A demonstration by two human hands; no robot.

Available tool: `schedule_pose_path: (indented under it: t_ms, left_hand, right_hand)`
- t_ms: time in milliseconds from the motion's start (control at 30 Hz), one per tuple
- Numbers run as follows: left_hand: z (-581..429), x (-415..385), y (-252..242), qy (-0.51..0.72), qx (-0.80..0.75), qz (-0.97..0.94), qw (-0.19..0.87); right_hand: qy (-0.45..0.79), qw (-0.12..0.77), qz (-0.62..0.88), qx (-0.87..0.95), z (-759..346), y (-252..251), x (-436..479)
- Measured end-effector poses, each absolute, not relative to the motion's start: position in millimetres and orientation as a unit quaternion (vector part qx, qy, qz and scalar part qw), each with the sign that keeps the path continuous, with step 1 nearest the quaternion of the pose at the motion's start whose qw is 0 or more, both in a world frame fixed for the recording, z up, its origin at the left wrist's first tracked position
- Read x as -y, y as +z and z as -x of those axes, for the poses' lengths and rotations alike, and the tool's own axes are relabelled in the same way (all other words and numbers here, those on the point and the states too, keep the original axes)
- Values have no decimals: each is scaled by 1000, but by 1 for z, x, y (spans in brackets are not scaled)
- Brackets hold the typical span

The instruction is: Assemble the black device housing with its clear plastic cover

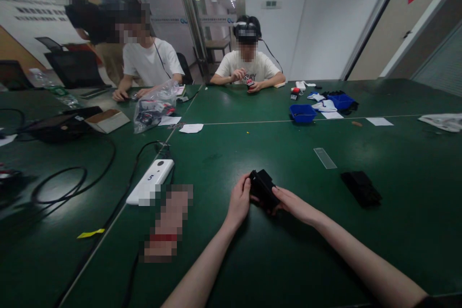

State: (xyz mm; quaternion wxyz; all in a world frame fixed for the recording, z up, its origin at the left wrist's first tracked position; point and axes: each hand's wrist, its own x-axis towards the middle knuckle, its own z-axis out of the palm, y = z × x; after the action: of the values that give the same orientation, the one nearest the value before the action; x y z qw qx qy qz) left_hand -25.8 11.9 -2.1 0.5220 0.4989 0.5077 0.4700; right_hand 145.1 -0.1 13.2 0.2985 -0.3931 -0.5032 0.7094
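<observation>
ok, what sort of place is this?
Probably an office or meeting room used as a shared workspace: a large green table, people seated along its far side, and a glass door with a long metal handle.

Behind the green table (231, 147), a glass door (162, 0) stands left of a white wall (325, 33).
</observation>
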Motion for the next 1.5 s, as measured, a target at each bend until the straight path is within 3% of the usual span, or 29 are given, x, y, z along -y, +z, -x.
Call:
schedule_pose_path:
  t_ms: [133, 267, 367, 500, 600, 700, 867, 1267, 1500]
  left_hand:
    - [29, -12, 4, 480, -538, -538, 438]
    - [30, -13, 6, 473, -540, -564, 408]
    - [29, -14, 4, 453, -531, -578, 422]
    - [29, -13, 2, 425, -516, -596, 445]
    - [28, -12, 4, 417, -518, -589, 459]
    - [26, -10, 6, 398, -526, -565, 496]
    - [26, -9, 6, 392, -532, -551, 510]
    - [26, -10, 7, 393, -529, -560, 502]
    - [26, -10, 8, 388, -531, -590, 468]
  right_hand:
    - [735, 227, 367, 523, -145, 12, 2]
    - [656, 195, 410, 604, -156, 13, -8]
    - [506, 250, 510, 649, -174, 14, -23]
    - [198, 304, 620, 696, -213, 13, -47]
    - [18, 264, 661, 702, -242, 6, -60]
    - [-63, 189, 690, 696, -258, -5, -68]
    - [-69, 113, 691, 711, -254, -17, -66]
    - [-44, 143, 572, 806, -172, -5, -22]
    - [-30, 94, 568, 817, -156, 4, -18]
